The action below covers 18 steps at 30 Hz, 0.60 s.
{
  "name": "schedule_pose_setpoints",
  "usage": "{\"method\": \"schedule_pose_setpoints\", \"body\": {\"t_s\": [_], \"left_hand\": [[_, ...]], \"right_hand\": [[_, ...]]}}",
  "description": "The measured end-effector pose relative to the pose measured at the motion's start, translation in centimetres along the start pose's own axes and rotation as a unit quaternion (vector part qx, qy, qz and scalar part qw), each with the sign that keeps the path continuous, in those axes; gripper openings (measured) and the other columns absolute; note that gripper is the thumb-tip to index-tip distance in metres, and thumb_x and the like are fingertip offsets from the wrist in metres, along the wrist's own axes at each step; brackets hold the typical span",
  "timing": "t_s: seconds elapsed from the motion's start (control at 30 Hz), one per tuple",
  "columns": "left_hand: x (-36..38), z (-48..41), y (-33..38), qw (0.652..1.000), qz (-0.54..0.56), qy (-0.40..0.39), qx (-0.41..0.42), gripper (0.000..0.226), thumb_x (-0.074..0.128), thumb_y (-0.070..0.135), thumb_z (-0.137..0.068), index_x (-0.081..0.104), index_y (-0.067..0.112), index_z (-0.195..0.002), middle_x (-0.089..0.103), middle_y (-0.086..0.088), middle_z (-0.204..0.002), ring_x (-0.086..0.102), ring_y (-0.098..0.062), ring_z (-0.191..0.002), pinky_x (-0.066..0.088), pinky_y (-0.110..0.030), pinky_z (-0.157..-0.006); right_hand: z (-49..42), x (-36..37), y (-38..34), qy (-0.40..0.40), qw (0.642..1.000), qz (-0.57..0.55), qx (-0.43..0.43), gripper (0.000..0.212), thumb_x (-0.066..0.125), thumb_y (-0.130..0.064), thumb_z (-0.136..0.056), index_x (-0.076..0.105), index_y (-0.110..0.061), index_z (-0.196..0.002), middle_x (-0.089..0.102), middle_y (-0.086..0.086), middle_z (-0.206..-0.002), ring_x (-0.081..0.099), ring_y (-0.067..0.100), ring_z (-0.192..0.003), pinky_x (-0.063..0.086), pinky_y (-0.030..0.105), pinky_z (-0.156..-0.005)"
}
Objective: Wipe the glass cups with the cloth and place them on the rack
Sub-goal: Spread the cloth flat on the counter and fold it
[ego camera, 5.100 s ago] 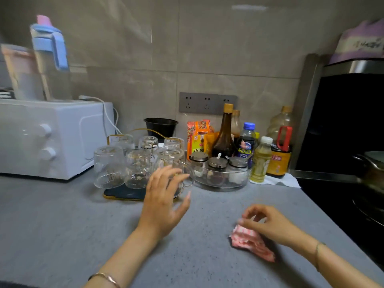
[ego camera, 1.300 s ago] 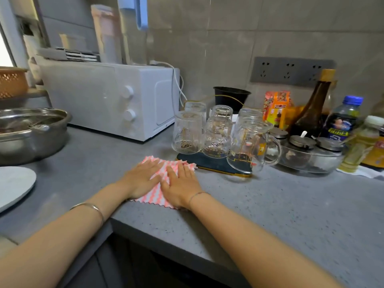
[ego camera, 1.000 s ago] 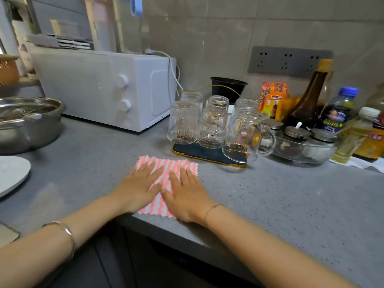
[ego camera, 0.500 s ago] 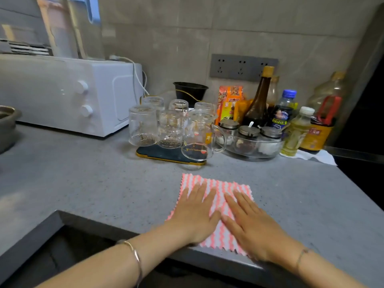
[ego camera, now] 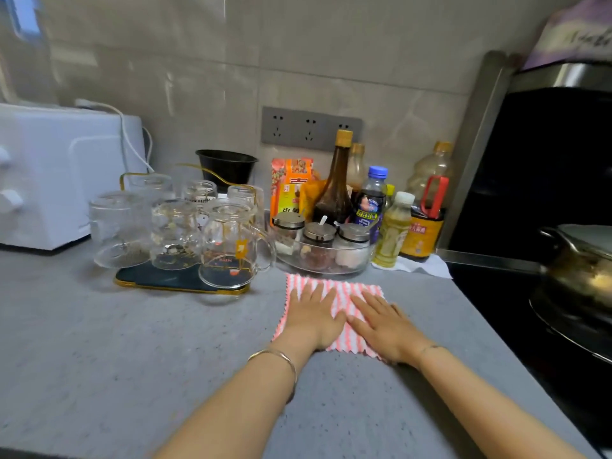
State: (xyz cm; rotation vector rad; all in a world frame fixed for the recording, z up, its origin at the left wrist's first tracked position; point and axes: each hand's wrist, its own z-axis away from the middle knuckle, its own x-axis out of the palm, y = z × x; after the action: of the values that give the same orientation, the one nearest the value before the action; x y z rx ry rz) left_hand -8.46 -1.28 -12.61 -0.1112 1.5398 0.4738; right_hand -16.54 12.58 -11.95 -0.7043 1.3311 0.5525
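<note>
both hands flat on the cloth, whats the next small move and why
Probably gather the cloth into the right hand and free the left hand for the nearest cup. Both hands lie flat on the spread cloth, holding nothing, and the cups stand upside down on the rack, untouched.

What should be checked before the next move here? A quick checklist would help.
1. Cloth spread flat on the counter: ok.
2. Left hand and right hand hold nothing, both flat on the cloth: ok.
3. Cloth gripped ready for wiping: not ok.
4. Handled glass cup upside down at the rack, nearest the hands, nothing in between: ok.
5. Cups wet or dirty: cannot tell.
</note>
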Motion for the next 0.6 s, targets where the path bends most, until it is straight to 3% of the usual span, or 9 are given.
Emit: {"method": "schedule_pose_setpoints", "body": {"t_s": [0.1, 0.17, 0.23, 0.43, 0.53, 0.6], "left_hand": [[0.6, 1.6, 1.5, 1.0, -0.005, 0.003, 0.013, 0.061, 0.019, 0.05, -0.101, -0.001, 0.027, -0.154, -0.006, -0.001, -0.163, -0.01, -0.022, -0.149, -0.01, -0.047, -0.118], [1.1, 3.4, 2.4, 1.0, -0.003, 0.004, 0.028, 0.063, 0.019, 0.052, -0.1, -0.001, 0.027, -0.154, -0.006, -0.001, -0.163, -0.011, -0.022, -0.149, -0.011, -0.048, -0.118], [1.5, 5.5, 2.9, 0.999, -0.004, -0.002, 0.04, 0.064, 0.02, 0.054, -0.099, -0.001, 0.029, -0.154, -0.006, -0.001, -0.163, -0.012, -0.021, -0.149, -0.011, -0.049, -0.118], [2.4, 13.1, 4.7, 0.999, -0.008, -0.019, 0.033, 0.076, 0.013, 0.067, -0.092, -0.006, 0.028, -0.154, -0.014, -0.001, -0.161, -0.021, -0.024, -0.147, -0.016, -0.051, -0.116], [2.7, 16.5, 5.4, 0.999, -0.007, -0.039, 0.031, 0.107, -0.012, 0.08, -0.06, -0.01, 0.028, -0.153, -0.02, 0.0, -0.16, -0.026, -0.025, -0.144, -0.02, -0.049, -0.113], [2.4, 17.6, 5.3, 0.998, -0.007, -0.06, 0.03, 0.111, -0.011, 0.088, -0.059, -0.01, 0.029, -0.153, -0.02, 0.003, -0.16, -0.027, -0.024, -0.144, -0.02, -0.048, -0.113]], "right_hand": [[2.2, 0.0, 0.8, -0.002, 1.0, -0.009, 0.005, 0.067, 0.015, -0.064, -0.093, 0.003, -0.034, -0.151, -0.008, -0.007, -0.16, -0.009, 0.011, -0.147, -0.002, 0.037, -0.118], [4.8, 0.0, 1.1, 0.001, 1.0, -0.013, 0.002, 0.09, -0.001, -0.08, -0.072, 0.001, -0.036, -0.151, -0.009, -0.009, -0.159, -0.01, 0.009, -0.146, -0.004, 0.035, -0.118], [8.0, 0.3, 1.3, 0.0, 1.0, -0.009, -0.002, 0.101, -0.01, -0.081, -0.059, -0.003, -0.036, -0.15, -0.012, -0.011, -0.158, -0.013, 0.008, -0.145, -0.007, 0.034, -0.117], [16.2, 1.3, 0.8, -0.004, 0.999, -0.003, -0.033, 0.087, -0.005, -0.076, -0.069, -0.008, -0.04, -0.148, -0.022, -0.019, -0.153, -0.025, 0.002, -0.14, -0.014, 0.028, -0.115], [18.6, 1.8, 0.7, -0.009, 0.999, 0.004, -0.047, 0.077, 0.0, -0.076, -0.078, -0.012, -0.043, -0.146, -0.029, -0.022, -0.149, -0.03, 0.001, -0.137, -0.017, 0.028, -0.114], [19.6, 2.0, 0.6, -0.015, 0.999, -0.009, -0.049, 0.067, 0.008, -0.07, -0.087, -0.012, -0.044, -0.145, -0.031, -0.023, -0.147, -0.031, -0.001, -0.136, -0.019, 0.026, -0.113]]}}
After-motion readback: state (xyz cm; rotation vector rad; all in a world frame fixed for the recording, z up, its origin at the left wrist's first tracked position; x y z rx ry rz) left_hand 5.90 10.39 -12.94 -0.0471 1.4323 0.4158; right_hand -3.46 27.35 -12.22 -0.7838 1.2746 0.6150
